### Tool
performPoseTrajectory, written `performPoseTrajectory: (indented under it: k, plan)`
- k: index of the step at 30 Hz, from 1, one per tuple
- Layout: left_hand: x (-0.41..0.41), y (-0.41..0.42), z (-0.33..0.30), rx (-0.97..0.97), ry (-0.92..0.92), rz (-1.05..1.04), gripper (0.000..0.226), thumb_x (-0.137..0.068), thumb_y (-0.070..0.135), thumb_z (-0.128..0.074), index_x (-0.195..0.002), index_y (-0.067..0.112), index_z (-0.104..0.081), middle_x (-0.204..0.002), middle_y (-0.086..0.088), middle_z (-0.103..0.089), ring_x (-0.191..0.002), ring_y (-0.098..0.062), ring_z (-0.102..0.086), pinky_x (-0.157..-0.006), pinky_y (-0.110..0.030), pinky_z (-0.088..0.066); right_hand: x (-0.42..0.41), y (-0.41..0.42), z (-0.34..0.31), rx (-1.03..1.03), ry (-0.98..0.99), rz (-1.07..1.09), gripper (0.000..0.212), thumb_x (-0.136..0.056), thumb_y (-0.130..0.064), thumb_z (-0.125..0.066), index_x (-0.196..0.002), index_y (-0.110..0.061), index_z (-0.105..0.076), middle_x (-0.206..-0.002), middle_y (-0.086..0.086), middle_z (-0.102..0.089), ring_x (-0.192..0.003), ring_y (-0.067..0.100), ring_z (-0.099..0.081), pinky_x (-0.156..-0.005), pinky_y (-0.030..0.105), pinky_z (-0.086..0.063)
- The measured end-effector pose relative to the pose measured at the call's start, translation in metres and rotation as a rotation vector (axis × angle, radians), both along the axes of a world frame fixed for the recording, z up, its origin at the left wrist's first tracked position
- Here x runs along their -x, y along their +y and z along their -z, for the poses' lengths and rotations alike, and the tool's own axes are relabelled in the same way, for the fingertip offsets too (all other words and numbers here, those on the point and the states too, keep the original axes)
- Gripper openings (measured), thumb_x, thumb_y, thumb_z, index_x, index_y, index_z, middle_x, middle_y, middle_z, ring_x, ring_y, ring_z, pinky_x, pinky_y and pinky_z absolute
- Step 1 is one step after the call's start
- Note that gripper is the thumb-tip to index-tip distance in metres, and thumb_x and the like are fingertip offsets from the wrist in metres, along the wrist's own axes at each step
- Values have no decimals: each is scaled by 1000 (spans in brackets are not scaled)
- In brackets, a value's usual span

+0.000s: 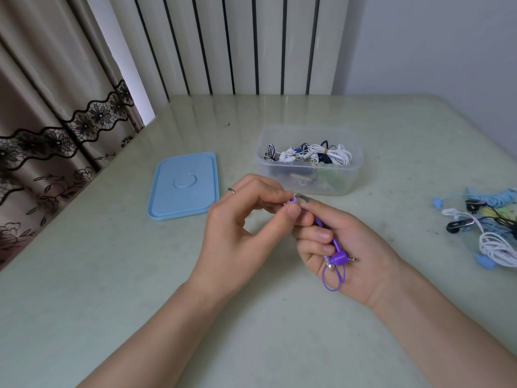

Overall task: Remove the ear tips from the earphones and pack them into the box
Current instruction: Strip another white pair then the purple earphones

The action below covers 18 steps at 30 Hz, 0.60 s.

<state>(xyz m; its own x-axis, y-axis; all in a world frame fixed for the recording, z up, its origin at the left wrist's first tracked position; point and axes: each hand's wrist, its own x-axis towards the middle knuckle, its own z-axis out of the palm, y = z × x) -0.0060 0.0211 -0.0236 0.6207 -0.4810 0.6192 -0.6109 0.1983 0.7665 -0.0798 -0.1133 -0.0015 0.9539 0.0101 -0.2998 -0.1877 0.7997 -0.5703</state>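
Earphone (334, 249): I hold one, purple, in my right grip (342, 247); axis runs up-left, plug nearest me.
Ear tip (291, 201): one, pinched by left grip (246, 219).
Box (309, 161): one, beyond both grips, lid (183, 186) off.

A: What bounds the scene at far left?
B: A beige curtain (42, 113) with a black lace floral band, hanging beside the table (140, 275).
A: And behind the table?
B: A white panel with dark vertical stripes (237, 43); to its right, a plain pale wall (433, 43).
A: The tabletop itself?
B: Pale green, glossy, faintly marbled.
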Motion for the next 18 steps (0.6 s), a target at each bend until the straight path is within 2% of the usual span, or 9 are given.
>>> performPoseTrajectory:
  k: [3, 7, 14, 18]
  plan:
    - [1, -1, 0, -4, 23, -25, 16, -93, 4, -68, -83, 16, -63, -87, -8, -64, -85, -30, -63, -78, -37, -52, 0, 0, 1, 57, -8, 0, 11, -83, -17, -61, -79, -9, -55, -61, -2, -48, -37, 4, -33, -35, 11, -26]
    - [-1, -2, 2, -15, -15, -33, 14, -91, 1, -70, -83, 10, -63, -86, -8, -64, -85, -31, -64, -76, -40, -53, 1, 0, 2, 107, -20, 29, 14, -80, -18, -64, -80, -11, -51, -61, -2, -50, -38, 4, -33, -36, 12, -28]
    - [-6, -1, 4, -11, -60, -31, 8, -90, 7, -70, -85, 9, -64, -90, -7, -65, -86, -28, -65, -77, -46, -54, 1, 0, 2, 101, -26, 27, 14, -81, -18, -63, -83, -11, -51, -60, -3, -48, -36, 4, -32, -35, 12, -26]
    - [-7, 1, 3, -48, -106, -42, 7, -92, 9, -69, -88, 12, -65, -91, -6, -65, -86, -25, -64, -75, -40, -53, 1, 0, 2, 73, -43, -10, 10, -84, -17, -61, -82, -8, -57, -60, -4, -45, -36, 4, -31, -35, 12, -25]
